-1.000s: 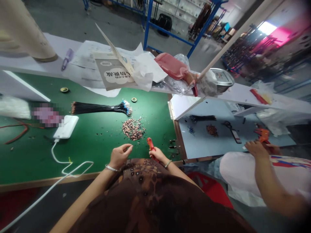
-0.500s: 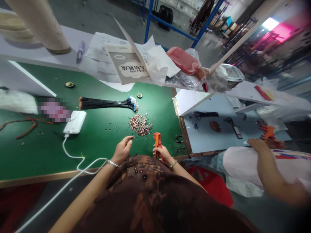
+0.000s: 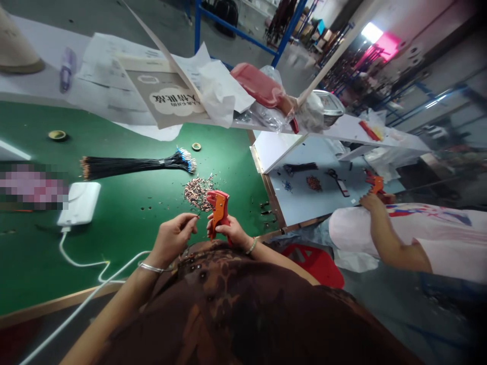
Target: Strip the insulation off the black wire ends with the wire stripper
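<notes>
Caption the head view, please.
Right hand holds an orange-and-red hand tool near loose copper-coloured scraps on a green tabletop.

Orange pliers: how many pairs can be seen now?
2. One pair of pliers is in the person's right hand; another pair is at a co-worker's hand. More may be hidden.

Purple marker (image 3: 67, 72) near papers (image 3: 108, 76); blue frame (image 3: 289, 33) behind; red stool (image 3: 327, 268) at right.

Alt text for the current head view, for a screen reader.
Right hand grips an orange-and-red plier-like tool at a green table; left hand, beside it, appears to pinch a thin dark piece. Beyond lie a pile of small copper-coloured bits and a bundle of black wires.
</notes>
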Motion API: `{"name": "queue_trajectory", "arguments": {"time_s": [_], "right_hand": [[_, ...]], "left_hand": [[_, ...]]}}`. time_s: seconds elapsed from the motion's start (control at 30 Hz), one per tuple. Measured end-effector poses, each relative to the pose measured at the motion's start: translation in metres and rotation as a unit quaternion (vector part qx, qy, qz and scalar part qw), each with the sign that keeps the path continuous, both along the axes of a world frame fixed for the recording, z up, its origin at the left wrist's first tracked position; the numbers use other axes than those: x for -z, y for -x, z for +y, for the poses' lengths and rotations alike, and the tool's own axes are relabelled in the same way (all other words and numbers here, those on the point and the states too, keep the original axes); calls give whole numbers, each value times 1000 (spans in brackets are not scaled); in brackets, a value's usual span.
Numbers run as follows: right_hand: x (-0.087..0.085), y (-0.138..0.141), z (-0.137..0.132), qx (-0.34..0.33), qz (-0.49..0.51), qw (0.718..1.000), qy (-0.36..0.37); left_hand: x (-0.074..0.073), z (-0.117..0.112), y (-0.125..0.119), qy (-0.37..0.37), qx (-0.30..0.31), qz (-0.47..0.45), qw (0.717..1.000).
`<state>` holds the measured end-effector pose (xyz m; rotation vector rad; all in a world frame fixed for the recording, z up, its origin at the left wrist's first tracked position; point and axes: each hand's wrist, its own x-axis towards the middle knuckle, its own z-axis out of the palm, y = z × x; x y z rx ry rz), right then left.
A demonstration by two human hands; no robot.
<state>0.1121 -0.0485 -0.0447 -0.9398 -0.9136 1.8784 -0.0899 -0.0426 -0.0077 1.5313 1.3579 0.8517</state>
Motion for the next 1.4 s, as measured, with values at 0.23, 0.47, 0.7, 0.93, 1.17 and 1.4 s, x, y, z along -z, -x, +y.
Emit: {"name": "queue_trajectory", "arguments": {"time_s": [0.23,0.47,0.7,0.93,1.17,1.4], "right_hand": [[4,-5,-1,-24,-9,1000,-8],[1,-7,3,-12,-15,1000,-23],[6,-8,1,-8,-34,999,-2],[6,-7,1,-12,-66,998,-6],[14,-4,-3,9,-84,996,-11],[24,-3,-7,22,-169,985,-13]], "left_hand": [[6,5,-7,-11,24,22,999],[-4,14,-18,-36,72,52,995],[3,16,-25,-33,102,54,993],[6,18,-25,-14,127,44,991],[4,17,-24,-2,140,41,989],[13,17,-25,15,138,36,990]]}}
